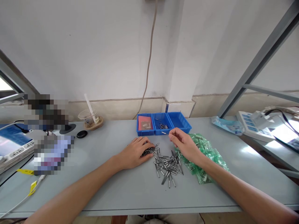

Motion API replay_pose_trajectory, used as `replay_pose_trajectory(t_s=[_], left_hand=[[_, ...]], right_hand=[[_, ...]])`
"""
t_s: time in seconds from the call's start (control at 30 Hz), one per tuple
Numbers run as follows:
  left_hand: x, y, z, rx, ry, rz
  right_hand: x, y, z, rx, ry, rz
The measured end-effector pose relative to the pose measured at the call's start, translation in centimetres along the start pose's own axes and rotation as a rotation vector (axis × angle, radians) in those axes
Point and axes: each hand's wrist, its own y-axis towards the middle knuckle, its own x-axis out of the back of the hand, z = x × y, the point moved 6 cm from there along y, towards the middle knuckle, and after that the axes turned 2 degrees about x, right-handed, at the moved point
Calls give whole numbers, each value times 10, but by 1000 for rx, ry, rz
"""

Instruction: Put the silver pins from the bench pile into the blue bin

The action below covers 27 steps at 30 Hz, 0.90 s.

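My right grip (185, 145) pinches one pin (164, 133) by the blue tray (184, 124), left grip (135, 152) slack on the pile (167, 163); most seem unsorted.

white wall (98, 46), grey table (116, 186), metal shelving (257, 62)

Masked and covered parts
Two pixelated patches (46, 112) mask things at the worktop's (116, 193) left; the left hand (135, 154) covers some metal pins (168, 165).

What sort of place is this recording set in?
Likely a small-parts workbench in a workshop or factory: a grey bench strewn with a pile of metal pins, blue bins holding more, green plastic packets heaped alongside, and the right hand pinching one pin.
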Motion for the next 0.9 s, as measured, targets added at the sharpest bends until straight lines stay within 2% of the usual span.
replay_pose_trajectory(t_s=[0.23, 0.73, 0.9], left_hand=[[1, 0, -1, -9, 3, -5], [1, 0, 0, 12, -2, 10], [-1, 0, 1, 13, 4, 11]], right_hand=[[1, 1, -2, -40, 75, -1], [-1, 0, -12, -250, 417, 26], [-1, -1, -11, -292, 457, 27]])
